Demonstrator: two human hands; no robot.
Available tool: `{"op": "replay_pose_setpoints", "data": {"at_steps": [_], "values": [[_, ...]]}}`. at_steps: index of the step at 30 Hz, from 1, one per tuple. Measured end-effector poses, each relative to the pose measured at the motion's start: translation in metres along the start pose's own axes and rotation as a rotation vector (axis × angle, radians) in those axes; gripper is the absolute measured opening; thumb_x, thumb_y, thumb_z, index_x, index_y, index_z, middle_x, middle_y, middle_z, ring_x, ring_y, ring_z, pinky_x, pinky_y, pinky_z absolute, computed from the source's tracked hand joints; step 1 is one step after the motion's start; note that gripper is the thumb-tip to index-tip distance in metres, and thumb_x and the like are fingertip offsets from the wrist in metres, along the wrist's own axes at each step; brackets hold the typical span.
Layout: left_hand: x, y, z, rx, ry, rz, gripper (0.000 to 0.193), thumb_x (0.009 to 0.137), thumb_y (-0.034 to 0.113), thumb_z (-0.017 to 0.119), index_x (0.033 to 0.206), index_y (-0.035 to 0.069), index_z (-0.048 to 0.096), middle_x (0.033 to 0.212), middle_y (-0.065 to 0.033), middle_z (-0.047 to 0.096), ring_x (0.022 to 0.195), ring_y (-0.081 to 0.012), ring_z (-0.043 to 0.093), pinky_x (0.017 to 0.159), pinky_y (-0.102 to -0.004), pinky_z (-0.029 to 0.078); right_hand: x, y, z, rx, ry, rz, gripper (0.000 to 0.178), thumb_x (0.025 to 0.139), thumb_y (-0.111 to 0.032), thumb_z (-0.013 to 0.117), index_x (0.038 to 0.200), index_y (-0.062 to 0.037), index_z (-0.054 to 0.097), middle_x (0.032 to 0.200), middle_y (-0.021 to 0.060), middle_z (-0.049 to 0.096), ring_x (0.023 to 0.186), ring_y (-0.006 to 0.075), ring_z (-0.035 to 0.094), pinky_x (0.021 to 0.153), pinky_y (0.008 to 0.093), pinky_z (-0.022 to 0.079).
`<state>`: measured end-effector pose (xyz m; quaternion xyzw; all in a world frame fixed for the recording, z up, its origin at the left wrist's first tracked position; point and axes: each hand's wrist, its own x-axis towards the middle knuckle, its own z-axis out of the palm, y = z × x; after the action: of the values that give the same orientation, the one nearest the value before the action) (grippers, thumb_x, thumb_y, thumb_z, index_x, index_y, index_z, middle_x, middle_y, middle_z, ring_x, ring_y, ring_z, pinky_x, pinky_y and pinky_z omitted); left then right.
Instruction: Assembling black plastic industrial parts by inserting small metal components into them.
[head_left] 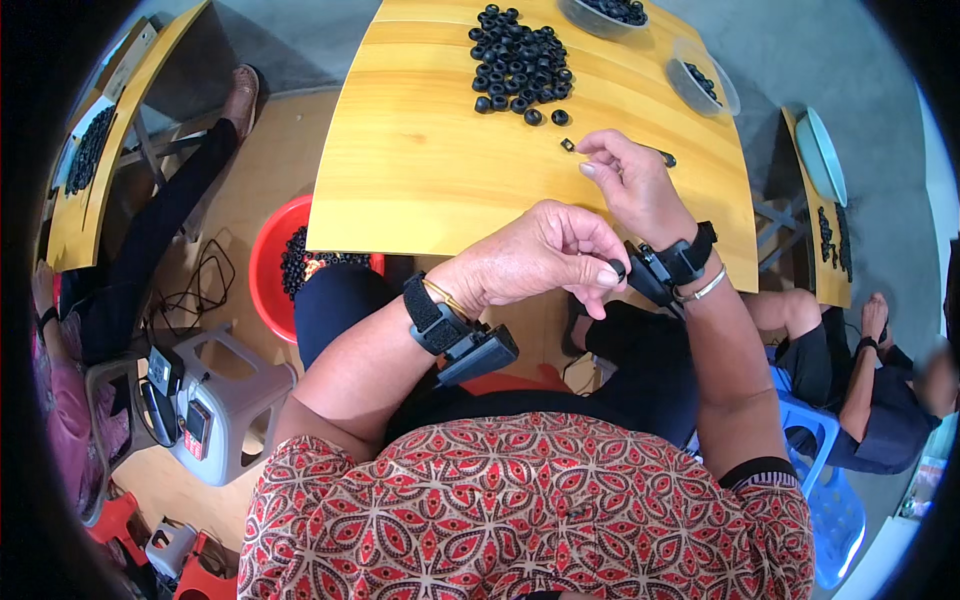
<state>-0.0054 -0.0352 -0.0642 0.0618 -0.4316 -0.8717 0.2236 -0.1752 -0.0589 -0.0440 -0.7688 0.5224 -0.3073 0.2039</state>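
Note:
My left hand (545,258), closed in a pinch, has a small round black part (617,269) between thumb and fingers, just off the table's near edge. Over the near right of the yellow wooden table (420,170), my right hand (635,185) is curled with thumb and forefinger close together. Right by its fingertips is a tiny dark square piece (568,145) with a pale middle; whether the fingers grip it is unclear. A black rod-like end (667,158) shows past the knuckles, the rest of it hidden. Farther up lies a heap of black ring-shaped parts (520,60).
Clear plastic tubs of black parts (697,85) stand at the table's far right. A red basin (270,270) with more parts sits below the left edge. People sit at side tables left and right. A grey stool (225,400) and a blue stool (830,510) flank me.

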Motion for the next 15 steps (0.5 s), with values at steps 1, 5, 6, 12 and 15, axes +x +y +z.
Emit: {"op": "replay_pose_setpoints", "data": {"at_steps": [1, 5, 6, 12, 15], "values": [[0.0, -0.001, -0.001, -0.011, 0.01, 0.004, 0.016, 0.076, 0.009, 0.06, 0.089, 0.0, 0.056, 0.079, -0.0076, 0.061, 0.062, -0.0135, 0.06, 0.059, -0.0221, 0.05, 0.004, -0.004, 0.0, -0.023, -0.016, 0.015, 0.014, 0.075, -0.004, 0.053, 0.087, 0.0004, 0.051, 0.063, 0.0139, 0.054, 0.057, 0.0237, 0.054, 0.052, 0.0302, 0.041], [0.0, -0.001, -0.006, -0.042, 0.051, 0.04, 0.015, 0.077, 0.008, 0.058, 0.089, 0.0, 0.056, 0.077, -0.008, 0.06, 0.061, -0.0141, 0.06, 0.059, -0.0227, 0.05, 0.022, 0.0, 0.001, -0.156, -0.138, 0.03, 0.015, 0.075, -0.005, 0.054, 0.088, 0.0, 0.05, 0.063, 0.016, 0.052, 0.058, 0.026, 0.053, 0.054, 0.03, 0.042], [0.0, -0.001, -0.007, -0.048, 0.061, 0.054, 0.015, 0.078, 0.008, 0.058, 0.09, 0.0, 0.056, 0.076, -0.0083, 0.06, 0.061, -0.0144, 0.06, 0.059, -0.0229, 0.05, 0.026, 0.002, 0.003, -0.21, -0.175, 0.024, 0.017, 0.075, -0.005, 0.054, 0.09, -0.0002, 0.049, 0.062, 0.0143, 0.051, 0.057, 0.0231, 0.051, 0.055, 0.029, 0.041], [0.002, 0.002, -0.03, -0.419, 0.177, 0.251, 0.02, 0.083, 0.011, 0.049, 0.099, -0.002, 0.053, 0.078, -0.0077, 0.057, 0.065, -0.0129, 0.058, 0.062, -0.0248, 0.052, 0.031, 0.017, -0.002, -0.111, -0.161, 0.053, 0.018, 0.079, -0.007, 0.051, 0.095, 0.0008, 0.047, 0.069, 0.0078, 0.054, 0.059, 0.0142, 0.051, 0.055, 0.0253, 0.042], [-0.001, 0.008, -0.032, -0.448, 0.157, 0.293, 0.021, 0.084, 0.009, 0.048, 0.1, -0.003, 0.052, 0.079, -0.008, 0.057, 0.066, -0.0119, 0.057, 0.067, -0.0276, 0.052, 0.023, -0.007, -0.017, 0.388, -0.074, 0.227, 0.017, 0.081, -0.007, 0.049, 0.095, 0.002, 0.048, 0.071, 0.0061, 0.055, 0.059, 0.0111, 0.052, 0.055, 0.024, 0.044]]}}
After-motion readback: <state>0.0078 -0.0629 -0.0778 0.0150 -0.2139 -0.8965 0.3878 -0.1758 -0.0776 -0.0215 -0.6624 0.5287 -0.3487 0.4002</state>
